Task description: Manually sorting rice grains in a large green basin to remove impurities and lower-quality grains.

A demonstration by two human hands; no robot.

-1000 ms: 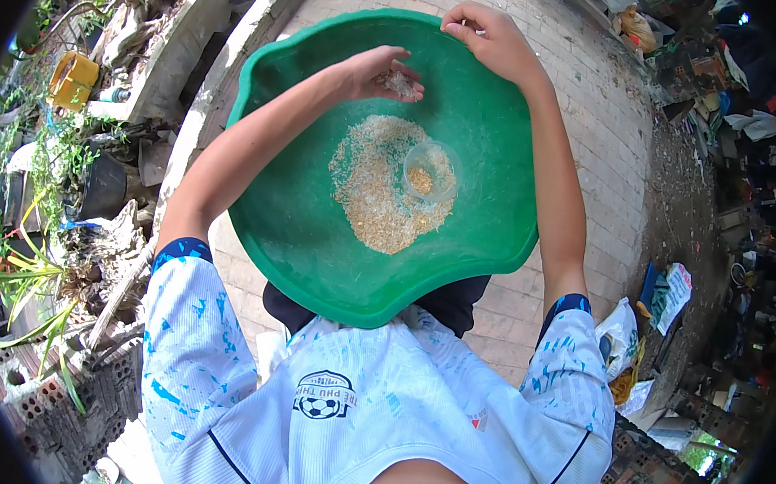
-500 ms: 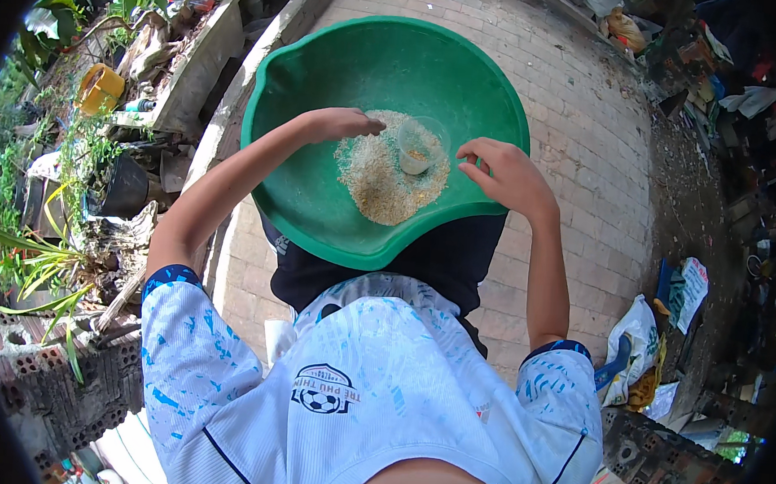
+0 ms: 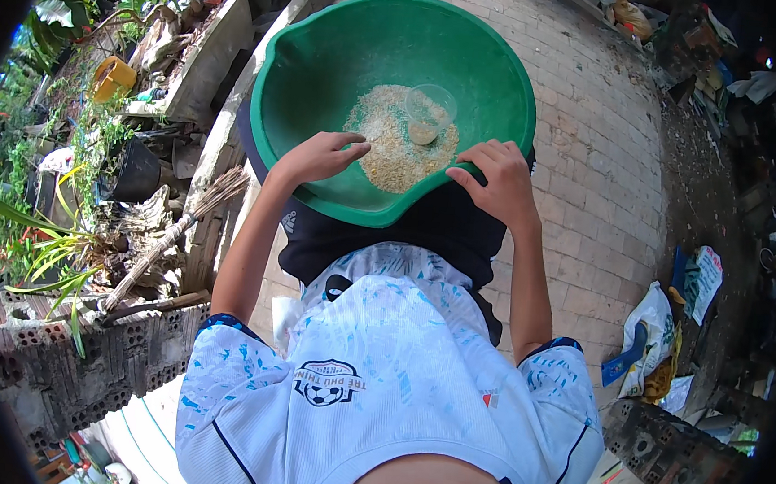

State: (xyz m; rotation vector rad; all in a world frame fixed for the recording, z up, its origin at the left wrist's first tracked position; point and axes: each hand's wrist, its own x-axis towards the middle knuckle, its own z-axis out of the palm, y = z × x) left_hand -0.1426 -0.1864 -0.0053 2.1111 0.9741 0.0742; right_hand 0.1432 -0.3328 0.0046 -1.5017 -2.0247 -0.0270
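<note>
A wide green plastic basin (image 3: 328, 67) with a curved, notched rim sits across my lap. Loose pale grains (image 3: 393, 166), some whitish and some yellowish, lie heaped on its bottom. Among them a small clear plastic cup (image 3: 430, 110) leans with some grain inside. My left hand (image 3: 327, 155) hangs over the basin's near left side, fingers stretched toward the heap and thumb apart, holding nothing visible. At the near right rim, my right hand (image 3: 500, 178) grips the basin, fingers over the edge and thumb on the near side.
Brick paving (image 3: 582, 166) lies beyond and right of the basin. Left are a straw broom (image 3: 177, 236), a low concrete edge, plants and a yellow pot (image 3: 112, 79). White sacks (image 3: 652, 332) lie at the right. Perforated bricks (image 3: 82, 365) stand low on the left.
The basin has shifted away from me in the picture. My left hand has drawn back from beyond the grain to the near left side. My right hand has come down onto the rim.
</note>
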